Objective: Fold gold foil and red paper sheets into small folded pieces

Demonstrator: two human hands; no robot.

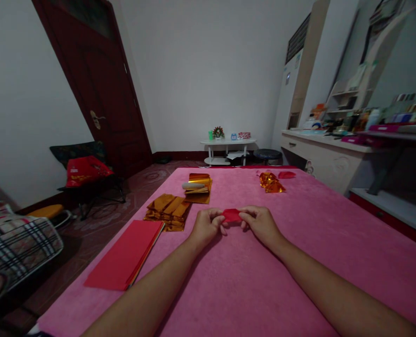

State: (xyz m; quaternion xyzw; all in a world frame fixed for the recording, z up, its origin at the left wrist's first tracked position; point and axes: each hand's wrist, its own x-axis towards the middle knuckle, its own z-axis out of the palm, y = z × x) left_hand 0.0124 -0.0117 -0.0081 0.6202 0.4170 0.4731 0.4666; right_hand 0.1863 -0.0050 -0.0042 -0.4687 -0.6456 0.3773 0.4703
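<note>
While both hands meet over the middle of a table covered in soft pink cloth (pixel 250 285), the left hand (pixel 207 223) pinches the left end of a small folded red paper piece (pixel 231 216), thumb and fingers closed on it. Right hand (pixel 263 222) grips the opposite end the same way. Piece sits between the two hands; can't tell if it touches the cloth. Lower fingers of both hands curl loosely.

Just beside the left hand: layered pile of creased gold paper sheets (pixel 169 210). Nearer the person, flat stack of rectangular red paper sheets (pixel 127 255). Farther back, shiny gold foil sheets (pixel 201 196) with a grey rounded stick-like object (pixel 193 186) on them. Beyond the right hand, well apart: crumpled shiny gold foil (pixel 271 182), small flat red scrap (pixel 287 175) near it.
</note>
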